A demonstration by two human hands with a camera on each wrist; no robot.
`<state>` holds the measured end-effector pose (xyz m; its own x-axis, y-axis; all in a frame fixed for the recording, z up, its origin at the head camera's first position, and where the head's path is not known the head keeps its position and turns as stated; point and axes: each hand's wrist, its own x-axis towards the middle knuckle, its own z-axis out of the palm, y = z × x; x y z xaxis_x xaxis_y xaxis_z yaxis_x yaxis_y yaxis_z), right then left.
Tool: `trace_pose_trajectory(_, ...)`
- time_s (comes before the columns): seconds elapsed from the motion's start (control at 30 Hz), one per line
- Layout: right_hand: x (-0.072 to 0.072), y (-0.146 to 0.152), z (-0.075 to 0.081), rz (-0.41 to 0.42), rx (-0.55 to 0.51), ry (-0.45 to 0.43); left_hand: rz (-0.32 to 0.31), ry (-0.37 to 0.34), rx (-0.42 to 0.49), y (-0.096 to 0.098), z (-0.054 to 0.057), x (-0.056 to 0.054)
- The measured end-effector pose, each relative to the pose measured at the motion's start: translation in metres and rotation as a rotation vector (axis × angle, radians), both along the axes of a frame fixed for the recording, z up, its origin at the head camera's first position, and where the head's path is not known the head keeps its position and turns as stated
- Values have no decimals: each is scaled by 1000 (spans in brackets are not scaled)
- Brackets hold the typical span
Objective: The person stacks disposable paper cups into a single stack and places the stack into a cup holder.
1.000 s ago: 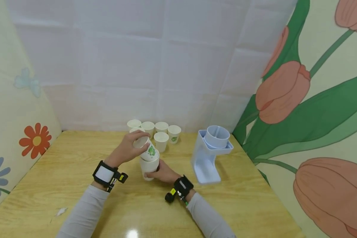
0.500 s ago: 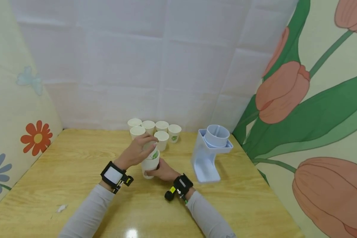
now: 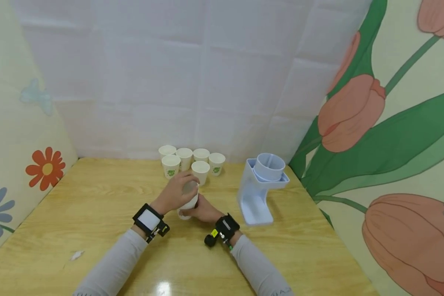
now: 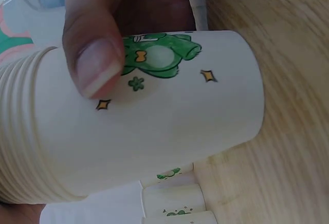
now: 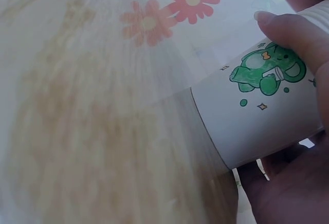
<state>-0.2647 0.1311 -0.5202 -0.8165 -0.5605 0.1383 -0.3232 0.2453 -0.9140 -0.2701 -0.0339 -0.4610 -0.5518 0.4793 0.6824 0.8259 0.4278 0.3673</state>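
Note:
A stack of nested white paper cups (image 3: 190, 203) stands upright near the middle of the table. Fingers of the right hand (image 3: 204, 209) grip its lower part from the right, and in the left wrist view that thumb (image 4: 99, 67) lies across the printed green bear. Several rims show one above another on the stack (image 4: 154, 131). Over the top, the left hand (image 3: 173, 193) holds the uppermost cup with curled fingers; most of that cup is hidden. In the right wrist view the stack (image 5: 257, 126) bears another green bear print.
Behind the hands several single paper cups (image 3: 200, 171) stand upright in a group near the white backdrop. To the right stands a pale blue plastic stand (image 3: 254, 205) with a round holder (image 3: 270, 166) on top. A white scrap (image 3: 76, 255) lies at the table's front left.
The left hand has moved right and onto the stack, lowering its tilted cup into the stack's mouth. The right hand has stayed round the stack.

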Motion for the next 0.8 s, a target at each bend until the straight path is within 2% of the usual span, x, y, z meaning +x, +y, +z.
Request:
trace_pose_trajectory(0.13, -1, 0, 1, -3, 1, 14, 3, 24, 15, 1, -1, -2)
trace_pose_trajectory(0.47, 0, 2, -1, -6, 23, -4, -1, -22, 13, -1, -3, 2)
trace_pose_trajectory(0.57, 1, 1, -1, -4, 24, -11, -28, -64, -1, -4, -1, 3)
trace_pose_trajectory(0.67, 1, 1, 1, -10, 18, -18, -61, -142, -6, -10, 1, 1)
trace_pose_trajectory(0.8, 0, 0, 2, -9, -4, -45, -103, -207, 47, -21, 3, -7)
